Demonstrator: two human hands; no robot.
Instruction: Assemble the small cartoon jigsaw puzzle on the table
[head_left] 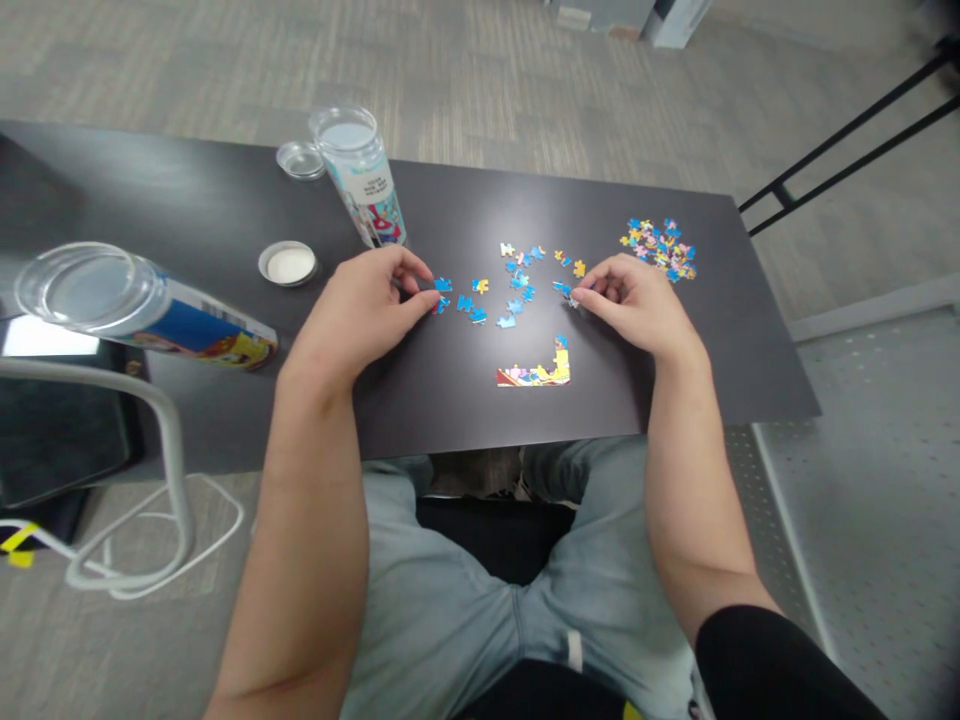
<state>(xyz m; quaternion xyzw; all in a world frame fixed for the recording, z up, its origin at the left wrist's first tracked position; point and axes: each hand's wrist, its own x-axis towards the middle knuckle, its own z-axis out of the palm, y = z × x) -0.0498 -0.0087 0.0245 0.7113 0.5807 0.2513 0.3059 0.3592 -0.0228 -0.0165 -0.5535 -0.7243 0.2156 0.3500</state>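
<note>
My left hand point(360, 305) is at the left end of the loose jigsaw pieces. Its fingers are curled, with thumb and forefinger closed at a blue and red jigsaw piece point(441, 304). Across the table, my right hand point(634, 300) pinches a small bluish jigsaw piece point(574, 300) in its fingertips, beside another blue piece point(561, 288). Between the hands lie several scattered, mostly blue pieces point(519, 281). Closer to me, joined pieces form an L-shaped corner point(540, 375) in yellow, pink and red.
A heap of mixed pieces point(660, 248) lies at the right. Beyond my left hand stands a clear canister point(371, 190), with two round lids point(289, 264) nearby. A second canister point(187, 315) is at the left, near a dark tablet-like device point(60, 420) and a white tubular stand point(169, 430).
</note>
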